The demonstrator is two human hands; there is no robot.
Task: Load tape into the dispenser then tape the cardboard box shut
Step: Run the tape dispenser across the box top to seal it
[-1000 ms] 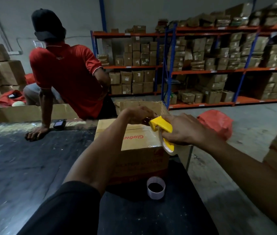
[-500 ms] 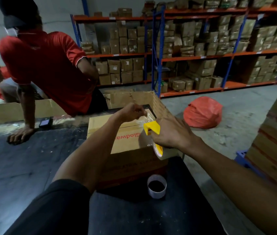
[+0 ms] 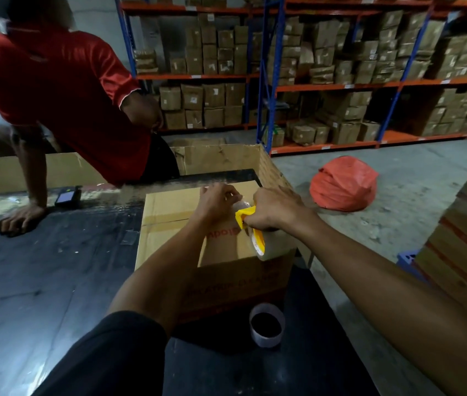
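A brown cardboard box (image 3: 169, 218) with red lettering stands on the dark table, its top flaps down and a strip of tape across the seam. My right hand (image 3: 276, 208) grips a yellow tape dispenser (image 3: 245, 217) holding a roll of clear tape (image 3: 266, 247) over the box's right top edge. My left hand (image 3: 218, 200) pinches the free end of the tape just left of the dispenser. An empty white tape core (image 3: 266, 328) sits on the table in front of the box.
A person in a red shirt (image 3: 63, 90) sits on the table's far edge, one hand (image 3: 17, 220) planted on it beside a black handheld device (image 3: 67, 197). An open carton (image 3: 226, 160) stands behind. A red bag (image 3: 343, 182) lies on the floor; stacked cartons (image 3: 466, 252) are at right.
Both hands and the dispenser have come down closer to the box top. My view has tilted down and shifted right, so the seated person sits further left in frame.
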